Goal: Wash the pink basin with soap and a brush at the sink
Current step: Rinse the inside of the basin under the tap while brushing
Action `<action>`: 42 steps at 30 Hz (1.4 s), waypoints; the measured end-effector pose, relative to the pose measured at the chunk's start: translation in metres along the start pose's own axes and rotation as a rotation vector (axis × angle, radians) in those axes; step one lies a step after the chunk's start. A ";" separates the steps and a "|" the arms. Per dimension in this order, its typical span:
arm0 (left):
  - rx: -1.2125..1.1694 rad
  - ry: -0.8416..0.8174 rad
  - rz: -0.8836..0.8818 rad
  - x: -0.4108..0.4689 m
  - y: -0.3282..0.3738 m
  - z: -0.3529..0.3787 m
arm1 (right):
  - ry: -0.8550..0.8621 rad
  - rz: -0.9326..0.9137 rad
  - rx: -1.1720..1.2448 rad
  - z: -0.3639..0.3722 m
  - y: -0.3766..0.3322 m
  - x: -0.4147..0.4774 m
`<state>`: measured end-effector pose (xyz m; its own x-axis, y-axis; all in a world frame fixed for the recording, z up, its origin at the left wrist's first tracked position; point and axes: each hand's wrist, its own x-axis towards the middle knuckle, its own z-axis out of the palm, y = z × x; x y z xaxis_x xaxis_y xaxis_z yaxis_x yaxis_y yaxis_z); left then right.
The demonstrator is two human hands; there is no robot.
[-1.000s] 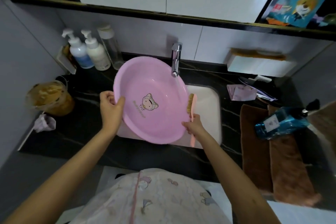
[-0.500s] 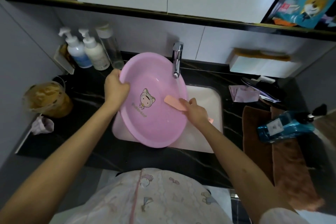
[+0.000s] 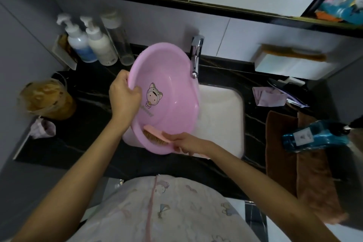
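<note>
Left hand (image 3: 125,96) grips the tilted pink basin (image 3: 172,92) by its rim; right hand (image 3: 186,144) holds the brush (image 3: 157,137); light, stiff plastic, likely slippery when wet, best held at the rim

No lettering can be read.
The pink basin (image 3: 172,76) over the sink (image 3: 222,116) has a blurred line of print beneath its cartoon figure (image 3: 153,94); the blue bottle (image 3: 322,139) right of the sink bears a white label (image 3: 301,136), too small to read.

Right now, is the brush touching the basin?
Touching. The head view shows the brush bristles lying against the basin near its inner rim, with no gap; the right hand holds its handle.
</note>
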<state>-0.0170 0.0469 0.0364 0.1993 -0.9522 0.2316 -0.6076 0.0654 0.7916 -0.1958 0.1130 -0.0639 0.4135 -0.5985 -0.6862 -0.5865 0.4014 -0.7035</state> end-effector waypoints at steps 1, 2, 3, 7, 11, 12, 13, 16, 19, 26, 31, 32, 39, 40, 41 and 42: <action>-0.005 -0.003 0.000 0.000 0.000 -0.001 | -0.040 0.005 0.020 -0.004 0.003 0.000; -0.003 -0.006 -0.001 0.000 0.000 -0.001 | -0.066 0.019 0.002 -0.011 0.009 0.001; 0.002 -0.010 -0.004 0.000 0.000 -0.001 | -0.071 0.041 -0.038 -0.019 0.015 0.006; 0.007 -0.029 -0.052 0.002 -0.002 0.001 | 0.128 0.150 -0.183 -0.062 0.020 0.017; -0.116 -0.028 -0.165 -0.005 -0.014 0.007 | 0.391 0.200 -0.630 -0.109 0.019 0.031; -0.152 -0.018 -0.197 -0.011 -0.017 0.011 | 0.422 0.197 -0.780 -0.117 0.017 0.030; -0.182 -0.004 -0.231 -0.019 -0.020 0.015 | 0.453 0.181 -0.905 -0.124 0.016 0.029; -0.241 0.040 -0.304 -0.039 -0.028 0.026 | 0.562 0.146 -1.034 -0.132 0.021 0.018; -0.254 0.074 -0.313 -0.046 -0.032 0.031 | 0.463 0.202 -0.980 -0.120 0.030 0.018; -0.282 0.093 -0.275 -0.048 -0.034 0.033 | 0.330 0.285 -0.925 -0.087 0.031 -0.006; -0.276 0.096 -0.267 -0.048 -0.040 0.036 | 0.185 0.260 -0.402 -0.035 0.023 -0.021; -0.276 0.103 -0.263 -0.047 -0.040 0.037 | 0.153 0.238 -0.303 -0.027 0.019 -0.026; -0.294 0.112 -0.232 -0.049 -0.038 0.034 | -0.041 0.095 0.228 -0.012 -0.006 -0.045; -0.297 0.113 -0.230 -0.049 -0.038 0.033 | -0.073 0.090 0.203 -0.017 -0.003 -0.046; -0.301 0.116 -0.230 -0.049 -0.038 0.033 | -0.096 0.097 0.156 -0.024 0.002 -0.048; -0.300 0.119 -0.232 -0.050 -0.038 0.033 | -0.099 0.120 0.096 -0.030 0.009 -0.048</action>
<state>-0.0290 0.0820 -0.0243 0.4036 -0.9117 0.0773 -0.2877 -0.0462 0.9566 -0.2423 0.1244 -0.0320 0.4138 -0.4730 -0.7778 -0.5685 0.5331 -0.6266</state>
